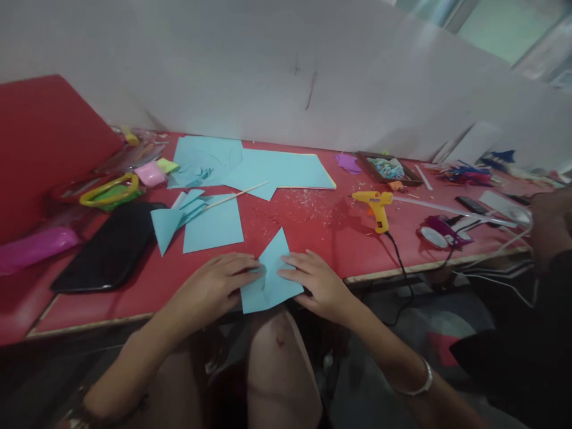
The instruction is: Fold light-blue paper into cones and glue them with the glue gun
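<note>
Both my hands grip a creased sheet of light blue paper [271, 277] at the front edge of the red table. My left hand [226, 280] has its fingers on the paper's left side. On the opposite side, my right hand [315, 283] holds it with fingers on top; its thumb is mostly hidden. The paper comes to a point at the far end, and its near edge hangs over my knee. Just beyond my left hand lies a square blue sheet [214, 226], with a folded blue paper piece [167, 225] and a thin stick [236, 195] resting on it.
A yellow glue gun [378, 208] with a black cord lies to the right. Larger blue sheets [286, 167] are spread at the back. At left are a black tray-like object [107, 250] and a pink packet [40, 249]. Another person's arm [552, 226] shows at far right.
</note>
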Action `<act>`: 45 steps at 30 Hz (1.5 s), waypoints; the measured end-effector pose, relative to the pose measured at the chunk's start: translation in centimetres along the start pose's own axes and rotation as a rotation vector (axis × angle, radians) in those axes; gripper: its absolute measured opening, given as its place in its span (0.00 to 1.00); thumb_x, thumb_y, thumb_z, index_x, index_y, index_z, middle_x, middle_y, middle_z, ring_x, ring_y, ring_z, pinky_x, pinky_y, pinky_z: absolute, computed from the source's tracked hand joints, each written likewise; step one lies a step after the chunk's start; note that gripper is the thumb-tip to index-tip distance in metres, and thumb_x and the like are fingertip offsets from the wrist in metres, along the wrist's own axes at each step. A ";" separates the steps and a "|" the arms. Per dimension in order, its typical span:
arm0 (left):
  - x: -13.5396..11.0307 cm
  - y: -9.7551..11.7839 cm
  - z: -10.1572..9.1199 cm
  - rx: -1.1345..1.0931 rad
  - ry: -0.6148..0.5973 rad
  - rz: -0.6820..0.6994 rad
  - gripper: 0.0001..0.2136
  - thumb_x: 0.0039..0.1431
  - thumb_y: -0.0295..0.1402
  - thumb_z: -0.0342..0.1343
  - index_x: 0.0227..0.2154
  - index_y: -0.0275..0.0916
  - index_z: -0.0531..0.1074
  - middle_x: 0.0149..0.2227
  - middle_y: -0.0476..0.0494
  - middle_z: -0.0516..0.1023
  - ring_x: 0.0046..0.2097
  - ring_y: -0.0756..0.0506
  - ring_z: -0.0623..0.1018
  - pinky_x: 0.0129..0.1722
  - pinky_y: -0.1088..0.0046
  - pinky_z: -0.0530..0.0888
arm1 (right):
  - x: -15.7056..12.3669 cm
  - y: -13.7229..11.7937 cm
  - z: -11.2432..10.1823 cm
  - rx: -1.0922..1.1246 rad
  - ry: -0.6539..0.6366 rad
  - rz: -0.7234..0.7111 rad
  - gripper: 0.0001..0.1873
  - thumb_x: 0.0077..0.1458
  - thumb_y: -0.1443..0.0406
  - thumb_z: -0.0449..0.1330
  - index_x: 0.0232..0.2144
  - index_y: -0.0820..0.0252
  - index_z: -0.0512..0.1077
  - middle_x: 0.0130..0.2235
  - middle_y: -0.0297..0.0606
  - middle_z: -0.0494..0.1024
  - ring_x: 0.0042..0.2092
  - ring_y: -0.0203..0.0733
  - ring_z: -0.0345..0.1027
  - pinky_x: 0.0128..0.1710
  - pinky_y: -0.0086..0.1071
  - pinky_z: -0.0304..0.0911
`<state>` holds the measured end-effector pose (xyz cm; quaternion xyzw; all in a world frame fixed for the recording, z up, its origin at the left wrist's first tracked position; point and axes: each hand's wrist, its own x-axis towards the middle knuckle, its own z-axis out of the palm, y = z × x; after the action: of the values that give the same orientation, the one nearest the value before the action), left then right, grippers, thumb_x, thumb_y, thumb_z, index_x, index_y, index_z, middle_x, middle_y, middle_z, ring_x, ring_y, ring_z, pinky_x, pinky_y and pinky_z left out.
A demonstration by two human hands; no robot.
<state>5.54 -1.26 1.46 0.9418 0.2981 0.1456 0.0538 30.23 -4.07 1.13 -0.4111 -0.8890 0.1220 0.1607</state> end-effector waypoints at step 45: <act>-0.2 2.2 0.9 -0.039 0.257 -0.265 0.06 0.55 0.31 0.52 0.31 0.41 0.74 0.32 0.48 0.76 0.33 0.47 0.73 0.32 0.72 0.68 | 2.2 0.8 -0.6 0.253 0.057 0.104 0.07 0.45 0.68 0.63 0.31 0.53 0.76 0.45 0.35 0.70 0.45 0.41 0.59 0.46 0.36 0.58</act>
<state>6.90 -3.21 1.00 0.8668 0.4211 0.2619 0.0523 29.67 -1.78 1.82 -0.4362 -0.8391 0.2296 0.2299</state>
